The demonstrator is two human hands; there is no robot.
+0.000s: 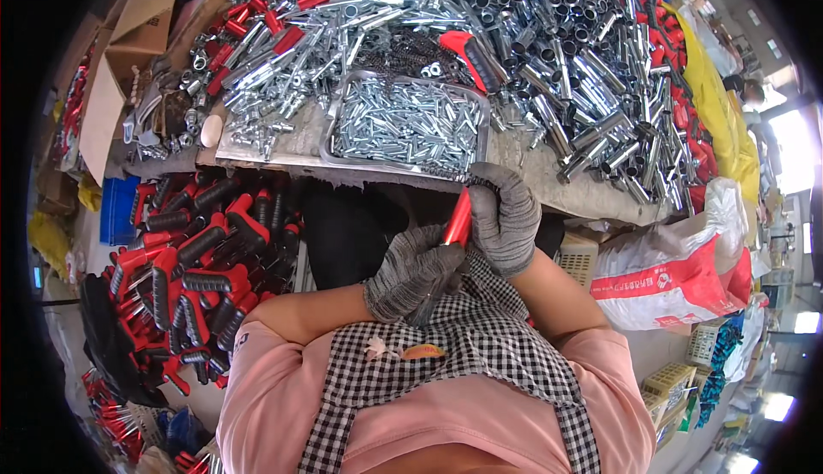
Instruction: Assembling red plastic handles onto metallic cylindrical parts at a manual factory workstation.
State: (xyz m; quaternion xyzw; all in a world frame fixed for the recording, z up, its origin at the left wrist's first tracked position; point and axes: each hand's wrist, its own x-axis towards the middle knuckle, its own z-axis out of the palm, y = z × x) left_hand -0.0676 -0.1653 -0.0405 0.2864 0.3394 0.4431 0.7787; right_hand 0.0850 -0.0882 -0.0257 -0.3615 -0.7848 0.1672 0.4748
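Both my hands wear grey knitted gloves and meet in front of my apron. My left hand [413, 270] is closed round a red handle [459, 219], whose smooth red end points up and away from me. A dark part shows below that hand, but I cannot tell whether it belongs to the handle. My right hand [504, 221] is curled beside the upper end of the handle, fingers bent inward by the tray's near corner. Whatever its fingertips pinch is hidden. Just beyond, a clear tray [327, 141] holds many small silver pins.
Silver tubes [591, 80] are heaped across the bench [561, 184]; a red-and-black handle [470, 61] lies beyond the tray. Red-and-black handled tools [193, 277] pile up at my left. A white-and-red sack [664, 273] and a cardboard box [129, 54] flank the bench.
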